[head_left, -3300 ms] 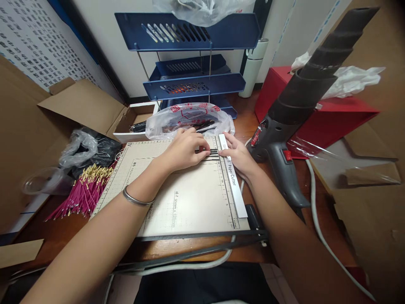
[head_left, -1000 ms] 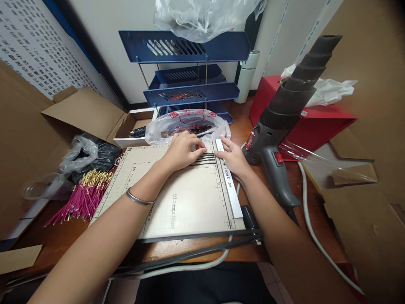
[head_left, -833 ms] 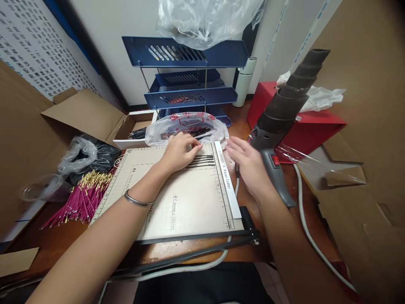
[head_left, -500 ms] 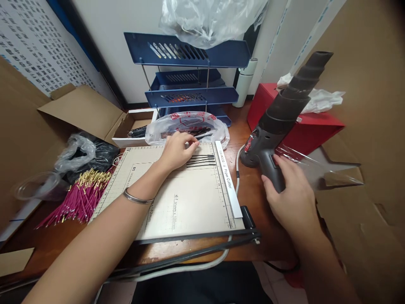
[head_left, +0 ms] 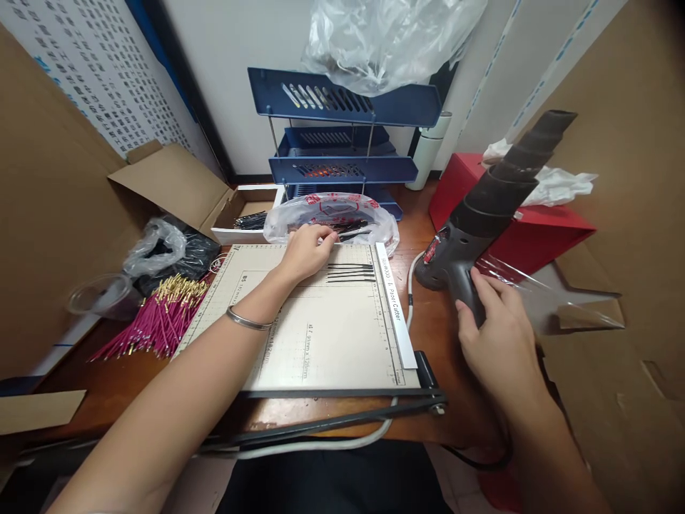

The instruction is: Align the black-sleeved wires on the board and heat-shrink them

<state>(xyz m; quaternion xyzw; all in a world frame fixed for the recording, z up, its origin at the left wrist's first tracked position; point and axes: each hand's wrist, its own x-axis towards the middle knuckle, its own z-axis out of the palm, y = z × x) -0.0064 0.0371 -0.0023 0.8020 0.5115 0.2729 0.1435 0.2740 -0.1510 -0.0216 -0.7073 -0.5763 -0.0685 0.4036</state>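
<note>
My left hand (head_left: 307, 253) rests at the far edge of the paper cutter (head_left: 342, 350), fingers curled and thumb close to the index finger. What they hold, if anything, is hidden. Just right of it, several thin black strips (head_left: 350, 273) lie side by side on the cutter board. A clear plastic bag with red print (head_left: 386, 227), holding dark thin pieces, touches the cutter's far edge beyond that hand. My right hand (head_left: 500, 321) is closed around the handle of a dark grey heat gun (head_left: 481, 207), whose stepped nozzle points up and right.
Magenta wires with gold ends (head_left: 165, 314) are piled left of the cutter. Behind them stand an open cardboard box (head_left: 171, 187) and a blue file rack (head_left: 342, 170). A red tissue box (head_left: 556, 225) is behind the heat gun. The cutter's arm (head_left: 342, 421) runs along the front.
The whole view has shifted, so everything appears farther right. My left hand has moved slightly away from the black strips. My right hand stays on the heat gun's handle.
</note>
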